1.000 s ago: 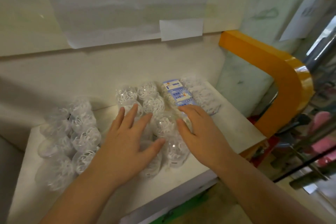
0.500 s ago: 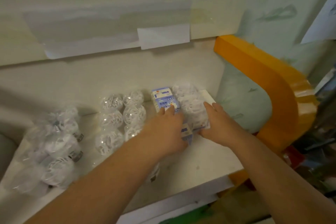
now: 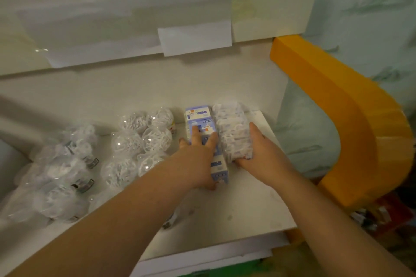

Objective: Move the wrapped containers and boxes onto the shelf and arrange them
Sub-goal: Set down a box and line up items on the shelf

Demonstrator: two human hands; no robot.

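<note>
Boxes [image 3: 203,139]: blue-and-white, in a row running front to back on the white shelf [image 3: 247,204], right of centre. Left hand [image 3: 199,159] laid flat on top of the row, fingers [image 3: 195,135] straight and spread, pointing to the back wall, thumb down at the row's near left side. Nothing curled round the boxes, just pressing.

Wrapped pack [image 3: 234,132] w/ white contents just right of the boxes, touching them along its length. Right hand [image 3: 262,153] against the pack's right side and near end, fingers mostly straight along the wrap, palm cupping the near corner. Can't tell if thumb tucks under.

Clear wrapped round containers [image 3: 144,139] in a cluster left of the boxes, approx. two columns, white filling inside. More wrapped containers w/ dark caps [image 3: 65,171] further left, near shelf's left end, lying on their sides, blurred.

Orange curved frame [image 3: 351,114] to the right of shelf, apart from both hands. White paper sheets [image 3: 194,38] taped to wall above.
</note>
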